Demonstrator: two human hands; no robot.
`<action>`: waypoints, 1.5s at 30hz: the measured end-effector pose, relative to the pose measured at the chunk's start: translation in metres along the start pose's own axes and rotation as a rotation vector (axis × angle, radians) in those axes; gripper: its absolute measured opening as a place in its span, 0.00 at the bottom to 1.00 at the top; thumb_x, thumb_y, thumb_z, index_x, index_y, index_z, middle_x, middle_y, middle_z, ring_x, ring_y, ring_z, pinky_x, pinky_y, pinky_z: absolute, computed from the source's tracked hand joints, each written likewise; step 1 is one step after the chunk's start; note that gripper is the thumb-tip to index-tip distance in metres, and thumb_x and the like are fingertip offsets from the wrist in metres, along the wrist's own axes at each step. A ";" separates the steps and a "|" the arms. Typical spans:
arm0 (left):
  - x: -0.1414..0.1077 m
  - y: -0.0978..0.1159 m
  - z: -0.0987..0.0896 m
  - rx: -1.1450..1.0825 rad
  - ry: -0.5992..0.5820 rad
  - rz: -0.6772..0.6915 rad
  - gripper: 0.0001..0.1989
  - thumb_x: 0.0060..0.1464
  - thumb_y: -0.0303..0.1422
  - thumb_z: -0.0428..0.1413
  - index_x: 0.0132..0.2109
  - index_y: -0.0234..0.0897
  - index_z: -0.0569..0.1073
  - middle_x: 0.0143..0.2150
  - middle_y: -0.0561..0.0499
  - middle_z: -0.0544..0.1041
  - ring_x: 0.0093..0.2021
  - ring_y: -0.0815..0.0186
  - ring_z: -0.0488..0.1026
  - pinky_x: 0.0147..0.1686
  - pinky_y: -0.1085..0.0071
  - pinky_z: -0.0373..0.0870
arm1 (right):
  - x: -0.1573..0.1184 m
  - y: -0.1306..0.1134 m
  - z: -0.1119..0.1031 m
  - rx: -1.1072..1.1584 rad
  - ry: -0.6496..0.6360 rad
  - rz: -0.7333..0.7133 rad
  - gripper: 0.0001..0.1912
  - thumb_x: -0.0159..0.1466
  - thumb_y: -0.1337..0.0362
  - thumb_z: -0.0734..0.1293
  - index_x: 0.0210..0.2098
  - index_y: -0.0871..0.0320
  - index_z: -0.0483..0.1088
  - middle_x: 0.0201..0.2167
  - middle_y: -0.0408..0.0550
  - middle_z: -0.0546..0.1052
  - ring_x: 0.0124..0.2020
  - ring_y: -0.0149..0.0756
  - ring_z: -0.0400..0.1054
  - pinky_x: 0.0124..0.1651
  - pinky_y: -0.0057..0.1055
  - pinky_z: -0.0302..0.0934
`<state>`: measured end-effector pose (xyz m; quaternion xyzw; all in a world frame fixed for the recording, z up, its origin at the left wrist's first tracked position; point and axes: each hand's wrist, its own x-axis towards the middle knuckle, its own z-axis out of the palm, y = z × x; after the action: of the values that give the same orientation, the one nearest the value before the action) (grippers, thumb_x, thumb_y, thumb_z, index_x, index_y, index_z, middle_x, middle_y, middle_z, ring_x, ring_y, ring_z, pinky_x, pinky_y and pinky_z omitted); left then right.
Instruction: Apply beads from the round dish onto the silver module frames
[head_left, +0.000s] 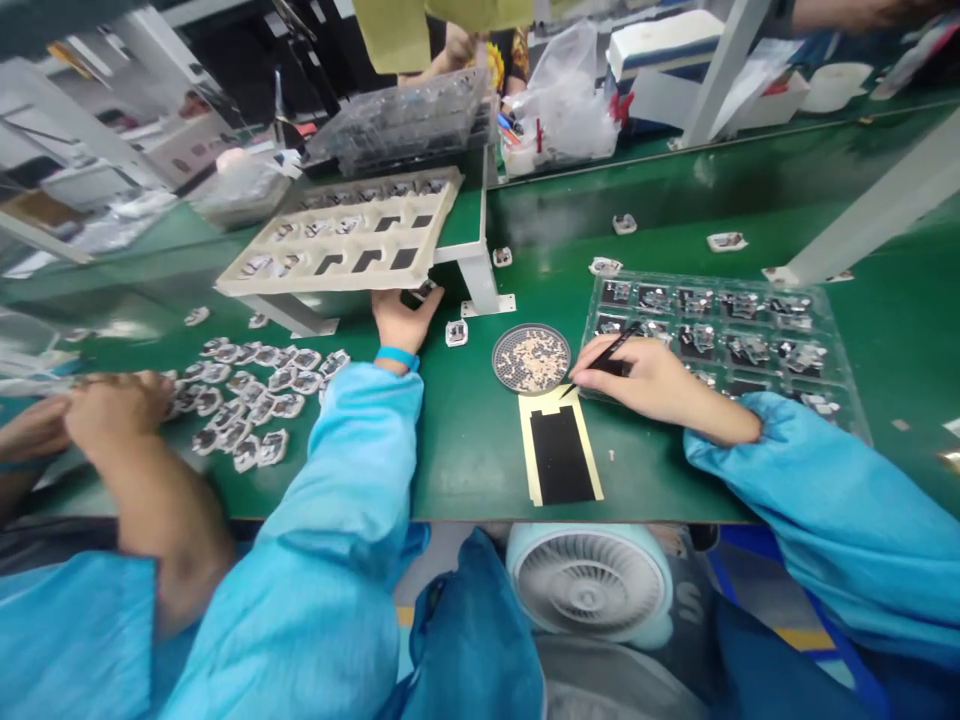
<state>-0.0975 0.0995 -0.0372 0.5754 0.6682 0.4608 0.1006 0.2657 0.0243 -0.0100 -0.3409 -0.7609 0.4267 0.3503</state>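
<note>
My left hand [403, 320] reaches under the front edge of a cream tray [322, 285], its thumb and fingers closed around a small dark-and-white part [424, 291]. Black tweezers [622, 345] are gripped in my right hand [637, 375]. Their tips point down at a yellow-edged sheet with a black centre [566, 455]. Just behind that sheet sits a round dark dish [496, 362] of tiny beige pieces [534, 358]. One small white-framed part [456, 333] lies between my left hand and the dish.
A clear compartment tray [844, 375] with dark parts lies right, partly behind my right hand. Many white-framed parts [262, 380] spread left, beside a co-worker's hands [120, 410]. A metal stand [480, 275] carries the cream tray. A white post [885, 195] rises at right.
</note>
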 end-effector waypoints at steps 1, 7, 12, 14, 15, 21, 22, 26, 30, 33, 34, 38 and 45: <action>-0.018 0.009 0.005 -0.084 0.036 0.021 0.17 0.55 0.41 0.64 0.45 0.32 0.74 0.43 0.43 0.78 0.43 0.62 0.74 0.45 0.66 0.70 | -0.001 0.003 0.003 -0.027 -0.010 -0.022 0.14 0.62 0.53 0.72 0.37 0.58 0.79 0.40 0.47 0.80 0.42 0.32 0.76 0.51 0.32 0.71; -0.112 0.079 0.031 -0.281 -0.284 0.226 0.29 0.48 0.43 0.69 0.54 0.35 0.74 0.50 0.43 0.78 0.42 0.63 0.76 0.39 0.69 0.72 | -0.004 0.012 0.007 -0.206 0.017 -0.089 0.13 0.63 0.54 0.72 0.39 0.58 0.78 0.39 0.47 0.80 0.41 0.30 0.75 0.47 0.28 0.69; -0.126 0.098 0.032 -0.199 -0.447 0.446 0.26 0.50 0.39 0.70 0.54 0.37 0.74 0.51 0.43 0.79 0.52 0.57 0.76 0.52 0.61 0.72 | -0.003 0.014 0.008 -0.207 -0.007 -0.124 0.13 0.63 0.55 0.71 0.38 0.59 0.77 0.38 0.46 0.80 0.39 0.30 0.75 0.46 0.28 0.68; -0.125 0.095 0.031 -0.177 -0.475 0.504 0.25 0.51 0.37 0.70 0.54 0.38 0.74 0.51 0.44 0.79 0.52 0.57 0.75 0.53 0.61 0.71 | -0.003 0.015 0.009 -0.192 -0.009 -0.121 0.13 0.63 0.55 0.72 0.38 0.59 0.77 0.38 0.46 0.80 0.40 0.30 0.75 0.46 0.28 0.68; -0.124 0.093 0.031 -0.162 -0.486 0.531 0.25 0.51 0.36 0.70 0.55 0.38 0.74 0.51 0.44 0.79 0.52 0.58 0.75 0.53 0.60 0.71 | -0.003 0.015 0.009 -0.185 -0.011 -0.116 0.12 0.63 0.55 0.72 0.38 0.59 0.77 0.38 0.46 0.80 0.40 0.30 0.75 0.46 0.28 0.68; -0.127 0.095 0.031 -0.159 -0.544 0.486 0.25 0.51 0.32 0.69 0.56 0.38 0.73 0.52 0.45 0.78 0.51 0.58 0.74 0.52 0.60 0.72 | -0.005 0.001 0.004 -0.054 0.063 -0.046 0.13 0.62 0.54 0.72 0.36 0.59 0.76 0.36 0.47 0.80 0.38 0.31 0.75 0.45 0.30 0.70; -0.128 0.097 0.030 -0.187 -0.554 0.431 0.26 0.50 0.31 0.69 0.56 0.38 0.73 0.52 0.45 0.78 0.50 0.58 0.75 0.51 0.61 0.73 | -0.006 -0.003 0.002 -0.032 0.109 -0.055 0.12 0.62 0.55 0.72 0.36 0.58 0.76 0.36 0.47 0.80 0.38 0.32 0.75 0.45 0.32 0.70; -0.134 0.106 0.029 -0.479 -0.611 0.095 0.27 0.47 0.28 0.68 0.55 0.38 0.71 0.52 0.44 0.78 0.46 0.61 0.78 0.43 0.67 0.76 | -0.006 -0.012 -0.002 0.006 0.323 -0.203 0.09 0.62 0.57 0.72 0.34 0.56 0.74 0.35 0.48 0.79 0.39 0.36 0.75 0.47 0.39 0.72; -0.138 0.113 0.026 -0.760 -0.704 -0.182 0.29 0.44 0.27 0.69 0.52 0.38 0.67 0.45 0.46 0.78 0.41 0.64 0.79 0.40 0.70 0.79 | -0.006 -0.015 -0.001 -0.018 0.418 -0.347 0.06 0.62 0.61 0.73 0.35 0.54 0.73 0.33 0.48 0.79 0.38 0.38 0.75 0.46 0.42 0.71; -0.139 0.115 0.025 -0.779 -0.705 -0.210 0.25 0.46 0.30 0.70 0.50 0.38 0.69 0.40 0.47 0.78 0.37 0.66 0.79 0.36 0.73 0.79 | -0.007 -0.015 0.001 -0.085 0.410 -0.371 0.04 0.62 0.62 0.72 0.34 0.53 0.73 0.33 0.48 0.79 0.39 0.39 0.75 0.48 0.44 0.71; -0.139 0.115 0.025 -0.769 -0.693 -0.206 0.22 0.49 0.33 0.69 0.49 0.37 0.70 0.39 0.48 0.78 0.35 0.67 0.79 0.33 0.74 0.78 | -0.008 -0.015 0.001 -0.106 0.403 -0.371 0.04 0.62 0.62 0.72 0.34 0.53 0.74 0.33 0.48 0.80 0.40 0.39 0.75 0.48 0.44 0.70; -0.140 0.114 0.026 -0.730 -0.654 -0.201 0.14 0.57 0.37 0.64 0.47 0.37 0.72 0.36 0.48 0.78 0.28 0.69 0.76 0.20 0.78 0.71 | -0.008 -0.013 0.006 -0.160 0.354 -0.400 0.04 0.61 0.63 0.73 0.36 0.53 0.75 0.35 0.47 0.81 0.40 0.39 0.75 0.49 0.44 0.70; -0.142 0.113 0.028 -0.707 -0.642 -0.194 0.13 0.58 0.36 0.62 0.47 0.35 0.74 0.37 0.47 0.79 0.27 0.69 0.75 0.19 0.78 0.72 | -0.004 -0.008 0.013 -0.257 0.285 -0.453 0.07 0.60 0.67 0.73 0.38 0.53 0.75 0.38 0.44 0.81 0.41 0.36 0.75 0.51 0.42 0.67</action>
<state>0.0424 -0.0188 -0.0261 0.5541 0.4564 0.4474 0.5334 0.2554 0.0124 -0.0089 -0.2601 -0.8086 0.1859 0.4939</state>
